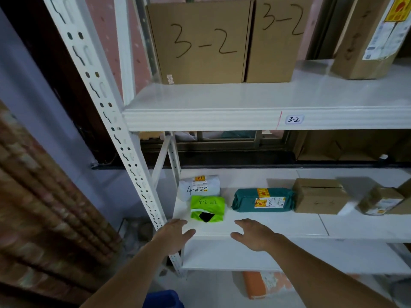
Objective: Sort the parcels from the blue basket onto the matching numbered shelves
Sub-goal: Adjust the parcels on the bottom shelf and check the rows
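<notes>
A bright green parcel [207,208] marked 4-2 lies at the left end of the lower white shelf [278,225]. Behind it sits a white parcel [199,187], also marked 4-2. My left hand [175,235] and my right hand [255,234] hover at the shelf's front edge, just in front of the green parcel, fingers spread and holding nothing. A teal parcel [262,200] and a brown box [319,198] lie further right. Only a corner of the blue basket [163,298] shows at the bottom edge.
The upper shelf [244,103] bears a 3-2 label [294,119] and two cartons [200,41] marked 3-2. A perforated white upright [115,134] runs down the left. An orange parcel [264,285] lies below the lower shelf. More boxes [380,201] sit far right.
</notes>
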`<action>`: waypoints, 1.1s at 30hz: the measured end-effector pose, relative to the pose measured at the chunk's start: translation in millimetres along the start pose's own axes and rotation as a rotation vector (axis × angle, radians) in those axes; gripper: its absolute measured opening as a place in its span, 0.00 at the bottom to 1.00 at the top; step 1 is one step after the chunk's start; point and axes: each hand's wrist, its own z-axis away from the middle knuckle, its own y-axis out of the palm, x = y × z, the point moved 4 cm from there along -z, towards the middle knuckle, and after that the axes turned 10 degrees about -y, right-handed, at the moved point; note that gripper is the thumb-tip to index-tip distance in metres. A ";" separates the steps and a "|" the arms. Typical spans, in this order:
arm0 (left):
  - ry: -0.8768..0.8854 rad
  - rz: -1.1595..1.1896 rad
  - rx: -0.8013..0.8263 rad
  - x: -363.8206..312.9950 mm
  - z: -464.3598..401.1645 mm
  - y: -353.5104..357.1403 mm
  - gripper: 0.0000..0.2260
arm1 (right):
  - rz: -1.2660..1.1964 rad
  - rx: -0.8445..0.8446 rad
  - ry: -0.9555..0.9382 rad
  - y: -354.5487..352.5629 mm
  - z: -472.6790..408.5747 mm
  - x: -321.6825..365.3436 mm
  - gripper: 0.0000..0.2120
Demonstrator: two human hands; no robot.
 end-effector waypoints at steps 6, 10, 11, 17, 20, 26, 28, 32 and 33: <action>-0.003 -0.003 -0.015 3.2 -14.3 13.6 0.28 | 0.005 0.033 -0.012 -0.7 -15.3 -3.8 0.33; -0.004 0.015 -0.023 5.8 -24.6 16.4 0.28 | 0.006 0.040 -0.012 -2.1 -23.3 -6.8 0.32; 0.000 0.014 -0.024 5.5 -27.6 17.3 0.28 | 0.001 0.041 -0.011 -1.2 -25.8 -7.5 0.32; 0.036 -0.035 -0.017 4.2 -50.5 21.4 0.27 | -0.022 0.053 0.000 9.3 -43.0 -8.8 0.32; 0.058 -0.037 -0.021 4.0 -64.9 24.4 0.27 | -0.024 0.061 0.013 17.9 -57.0 -10.0 0.32; 0.008 0.116 -0.014 3.5 -112.8 47.7 0.25 | -0.077 -0.006 0.033 52.9 -101.5 -7.3 0.28; -0.041 0.206 -0.038 3.1 -130.1 56.3 0.23 | -0.087 -0.018 0.023 68.3 -117.4 -7.2 0.27; -0.051 0.245 -0.073 7.6 -168.1 79.3 0.22 | -0.108 -0.043 0.003 85.5 -151.9 -14.5 0.25; -0.028 0.193 -0.082 8.6 -173.8 84.2 0.23 | -0.113 -0.056 -0.003 87.8 -159.8 -16.2 0.25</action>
